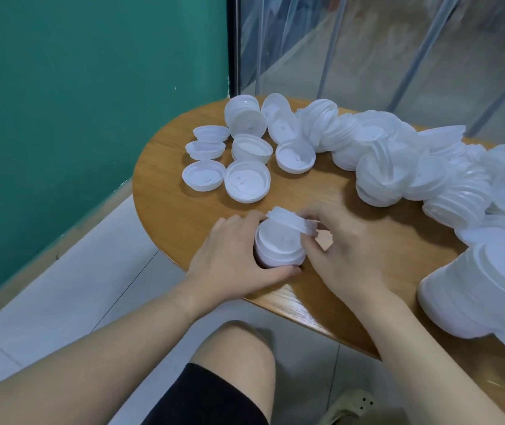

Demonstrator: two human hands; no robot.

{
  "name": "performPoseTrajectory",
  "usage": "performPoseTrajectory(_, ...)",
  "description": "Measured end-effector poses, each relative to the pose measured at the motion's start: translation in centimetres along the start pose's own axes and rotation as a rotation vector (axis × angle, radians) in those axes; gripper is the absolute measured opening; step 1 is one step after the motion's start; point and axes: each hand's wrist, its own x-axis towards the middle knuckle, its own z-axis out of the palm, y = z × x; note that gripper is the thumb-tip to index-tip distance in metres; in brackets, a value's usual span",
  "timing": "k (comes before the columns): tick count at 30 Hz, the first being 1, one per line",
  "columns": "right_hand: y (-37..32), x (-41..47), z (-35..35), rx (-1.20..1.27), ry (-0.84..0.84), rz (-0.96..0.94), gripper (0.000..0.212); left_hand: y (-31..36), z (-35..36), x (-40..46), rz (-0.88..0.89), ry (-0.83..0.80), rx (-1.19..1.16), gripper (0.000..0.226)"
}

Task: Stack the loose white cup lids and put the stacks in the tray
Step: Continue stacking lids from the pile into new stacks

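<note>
A short stack of white cup lids (279, 246) stands on the wooden table (177, 219) near its front edge. My left hand (233, 256) curls round the stack's left side, thumb along its base. My right hand (346, 250) pinches a few tilted lids (288, 220) just above the stack's top. Several loose lids (246, 180) lie upside down farther back at the left. A long heap of lids (398, 154) runs across the back and right. No tray is in view.
A tall leaning stack of lids (490, 296) fills the right front of the table. The green wall (76, 102) is at the left, clear plastic curtain strips (367, 41) behind. My knee (236, 363) is below the table's edge.
</note>
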Motion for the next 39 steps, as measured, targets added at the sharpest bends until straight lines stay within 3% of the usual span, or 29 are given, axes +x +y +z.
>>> performPoseTrajectory(12,0.0,-1.6,-0.3,0.056,-0.135,-0.175,0.031,-0.5,0.5,0.1,-0.027,-0.008,-0.019,0.069)
performPoseTrajectory(20,0.2,-1.9,0.4,0.050,-0.090,-0.237,0.020,-0.7,0.7,0.4,-0.002,-0.014,-0.006,0.069)
performPoseTrajectory(23,0.1,-2.0,0.4,0.079,-0.076,-0.157,0.020,-0.7,0.8,0.4,-0.011,-0.013,-0.008,0.068)
performPoseTrajectory(32,-1.1,-1.2,-0.1,0.124,-0.203,0.239,0.065,-0.7,0.8,0.2,-0.050,-0.015,0.001,0.074)
performPoseTrajectory(39,-1.2,-0.5,-0.2,0.120,-0.209,0.285,0.067,-0.7,0.8,0.3,-0.035,-0.013,0.014,0.074)
